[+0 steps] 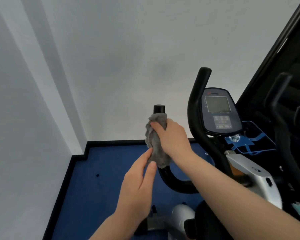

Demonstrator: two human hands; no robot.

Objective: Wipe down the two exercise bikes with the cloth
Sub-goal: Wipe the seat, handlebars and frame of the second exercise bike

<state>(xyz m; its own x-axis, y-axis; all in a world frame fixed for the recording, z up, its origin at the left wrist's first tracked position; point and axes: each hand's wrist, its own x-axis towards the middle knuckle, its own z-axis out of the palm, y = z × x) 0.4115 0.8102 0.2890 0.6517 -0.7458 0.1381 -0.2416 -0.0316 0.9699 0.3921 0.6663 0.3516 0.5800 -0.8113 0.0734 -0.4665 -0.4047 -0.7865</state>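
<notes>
A grey cloth [154, 144] is wrapped around the left black handlebar [159, 109] of the exercise bike, just below the bar's capped end. My right hand [171, 135] grips the cloth and the bar through it from the right. My left hand [139, 179] reaches up from below, its fingertips and thumb pinching the cloth's lower edge. The bike's console [218, 111] with its grey screen sits right of the hands, between the two handlebars, and the silver frame [249, 174] runs down to the right. A second dark bike's handle [280, 94] shows at the far right.
A white wall stands close ahead and to the left. Blue floor [100, 187] with black skirting [111, 142] lies below. A blue wire holder [249, 141] hangs under the console. A dark window frame [284, 49] slants along the right edge.
</notes>
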